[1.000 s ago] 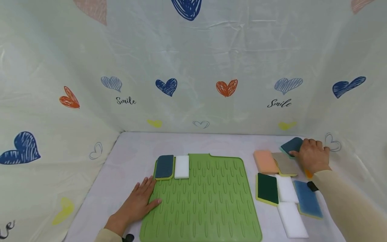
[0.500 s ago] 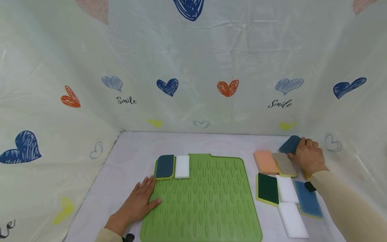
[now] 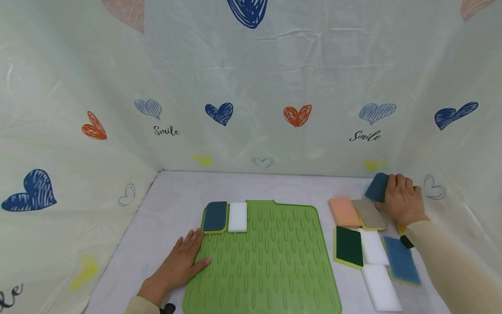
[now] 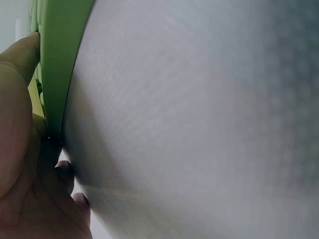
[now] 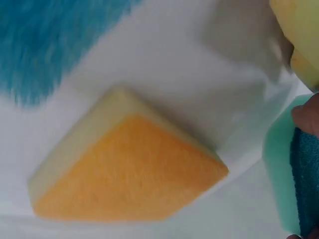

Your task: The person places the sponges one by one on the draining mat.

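Dark-blue sponge (image 3: 377,187) now tilts higher off the table, pinched in the right hand (image 3: 401,200); left hand (image 3: 181,263) stays flat.

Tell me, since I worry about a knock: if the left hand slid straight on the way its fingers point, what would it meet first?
Probably the dark blue sponge on the green mat; the left hand lies flat, fingers aimed there.

A staged recording booth rather than a lived-in room: pale sheeting (image 3: 251,78) printed with hearts and the word "Smile" walls in a small white-covered worktop (image 3: 251,185) on three sides. A green ribbed mat (image 3: 266,261) and assorted kitchen sponges (image 3: 372,246) are laid out like props.
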Demonstrator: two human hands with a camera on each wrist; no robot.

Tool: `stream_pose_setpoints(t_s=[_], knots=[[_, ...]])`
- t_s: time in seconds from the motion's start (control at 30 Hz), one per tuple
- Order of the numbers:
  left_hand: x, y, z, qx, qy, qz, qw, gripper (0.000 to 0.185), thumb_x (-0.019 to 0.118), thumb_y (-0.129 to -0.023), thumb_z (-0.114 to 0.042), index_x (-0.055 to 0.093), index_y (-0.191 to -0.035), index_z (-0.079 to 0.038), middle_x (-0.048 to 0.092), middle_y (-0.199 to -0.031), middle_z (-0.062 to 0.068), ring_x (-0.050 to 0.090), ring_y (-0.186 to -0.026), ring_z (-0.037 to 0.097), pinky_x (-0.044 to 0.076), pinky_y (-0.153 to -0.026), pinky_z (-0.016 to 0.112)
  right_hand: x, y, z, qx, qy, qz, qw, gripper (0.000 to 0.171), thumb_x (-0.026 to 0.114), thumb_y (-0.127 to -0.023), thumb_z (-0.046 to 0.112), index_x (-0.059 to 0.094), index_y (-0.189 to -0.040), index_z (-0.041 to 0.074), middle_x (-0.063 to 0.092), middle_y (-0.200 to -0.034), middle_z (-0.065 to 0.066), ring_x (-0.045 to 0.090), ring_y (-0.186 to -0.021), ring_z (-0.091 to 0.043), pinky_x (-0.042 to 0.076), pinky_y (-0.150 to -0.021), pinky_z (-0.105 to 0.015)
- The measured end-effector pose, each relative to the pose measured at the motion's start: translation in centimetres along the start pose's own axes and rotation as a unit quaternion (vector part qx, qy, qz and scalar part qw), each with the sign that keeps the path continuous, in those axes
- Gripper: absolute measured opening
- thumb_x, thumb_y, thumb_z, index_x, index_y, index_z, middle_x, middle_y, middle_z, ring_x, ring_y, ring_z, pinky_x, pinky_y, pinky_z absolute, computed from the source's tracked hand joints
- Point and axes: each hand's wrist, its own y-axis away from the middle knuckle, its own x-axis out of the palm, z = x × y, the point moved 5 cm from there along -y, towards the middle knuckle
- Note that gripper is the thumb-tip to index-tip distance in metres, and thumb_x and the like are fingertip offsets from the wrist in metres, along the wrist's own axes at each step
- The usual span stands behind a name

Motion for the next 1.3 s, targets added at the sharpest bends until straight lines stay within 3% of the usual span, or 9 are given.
stream_pose_setpoints(t_s=[0.13, 0.3, 0.63, 0.73, 0.93, 1.03, 1.3], knots=[[-0.1, 0.1, -0.1, 0.000, 0.004, -0.003, 1.0000, 0.087, 0.059, -0.104, -0.055, 0.034, -0.162, 0.005, 0.030, -0.170, 0.025, 0.025, -0.158, 0.046, 0.024, -0.125, 0.068, -0.9, -0.3, 0.1, -0.024, 0.029, -0.022, 0.999, 0.107, 0.095, -0.071, 0.035, 0.030, -0.135, -0.019, 0.039, -0.126, -0.042, 0.042, -0.111, -0.058, 0.046, -0.090, -0.070], [-0.2, 0.1, -0.2, 0.000, 0.010, 0.001, 0.9999, 0.087, 0.059, -0.105, -0.054, 0.033, -0.163, 0.005, 0.029, -0.170, 0.025, 0.024, -0.159, 0.046, 0.023, -0.126, 0.068, -2.2, -0.6, 1.2, -0.060, 0.039, -0.030, 0.997, 0.110, 0.095, -0.071, 0.039, 0.031, -0.140, -0.019, 0.039, -0.132, -0.041, 0.042, -0.117, -0.057, 0.045, -0.095, -0.070], [0.0, 0.0, 0.1, -0.002, 0.004, 0.002, 1.0000, 0.088, 0.058, -0.104, -0.056, 0.031, -0.163, 0.004, 0.028, -0.171, 0.023, 0.023, -0.160, 0.045, 0.022, -0.126, 0.067, -4.7, -0.4, 6.3, -0.138, 0.070, -0.063, 0.986, 0.113, 0.096, -0.070, 0.042, 0.034, -0.145, -0.015, 0.043, -0.142, -0.038, 0.045, -0.129, -0.054, 0.045, -0.104, -0.070], [0.0, 0.0, 0.1, -0.003, 0.003, 0.002, 1.0000, 0.088, 0.058, -0.104, -0.056, 0.032, -0.163, 0.004, 0.028, -0.171, 0.023, 0.023, -0.160, 0.045, 0.022, -0.127, 0.067, -5.0, -0.1, 7.7, -0.175, 0.073, -0.091, 0.978, 0.115, 0.096, -0.070, 0.048, 0.036, -0.146, -0.014, 0.045, -0.142, -0.036, 0.047, -0.128, -0.052, 0.047, -0.101, -0.068], [-0.2, 0.1, 0.0, -0.001, 0.005, -0.001, 1.0000, 0.088, 0.059, -0.104, -0.055, 0.032, -0.163, 0.004, 0.029, -0.171, 0.024, 0.023, -0.159, 0.045, 0.023, -0.127, 0.066, -5.6, 0.4, 10.7, -0.259, 0.079, -0.169, 0.948, 0.119, 0.096, -0.066, 0.058, 0.043, -0.144, -0.015, 0.052, -0.135, -0.034, 0.054, -0.119, -0.048, 0.051, -0.093, -0.062], [-0.3, 0.2, -0.1, 0.001, 0.008, -0.001, 1.0000, 0.087, 0.059, -0.104, -0.055, 0.032, -0.163, 0.005, 0.029, -0.171, 0.024, 0.023, -0.159, 0.045, 0.022, -0.127, 0.066, -5.7, 0.6, 12.0, -0.278, 0.077, -0.166, 0.943, 0.117, 0.096, -0.067, 0.054, 0.042, -0.147, -0.013, 0.052, -0.137, -0.033, 0.053, -0.122, -0.047, 0.051, -0.096, -0.062], [-0.4, 0.2, -0.1, 0.004, 0.011, 0.001, 0.9999, 0.087, 0.058, -0.105, -0.055, 0.033, -0.163, 0.004, 0.029, -0.171, 0.024, 0.024, -0.159, 0.046, 0.023, -0.126, 0.067, -5.3, 1.0, 15.2, -0.284, 0.084, -0.108, 0.949, 0.108, 0.089, -0.077, 0.049, 0.040, -0.152, -0.010, 0.049, -0.149, -0.029, 0.049, -0.134, -0.044, 0.045, -0.108, -0.058]])
